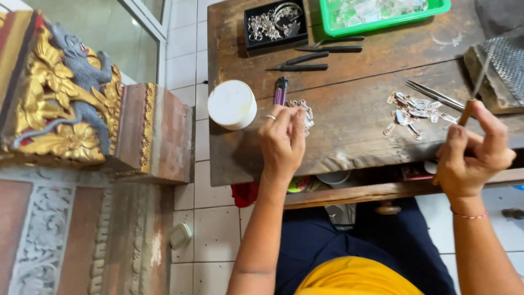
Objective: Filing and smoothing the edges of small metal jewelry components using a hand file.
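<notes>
My left hand (pixel 284 143) rests on the worn wooden workbench (pixel 349 136), fingers curled over a small cluster of silver metal pieces (pixel 303 111) by a purple lighter (pixel 280 90). A ring sits on one finger. My right hand (pixel 472 155) grips the wooden handle of a thin metal file (pixel 476 90), held upright over the bench's right side. A scatter of small silver pieces (pixel 415 112) lies just left of that hand, with tweezers (pixel 436 97) beside them.
A white round lidded container (pixel 232 104) stands at the bench's left edge. Black pliers (pixel 300 63), a black tray of silver jewellery (pixel 274 23) and a green tray (pixel 382 13) lie further back. A metal-mesh block (pixel 499 71) sits right. A carved gilded pedestal (pixel 65 98) stands left.
</notes>
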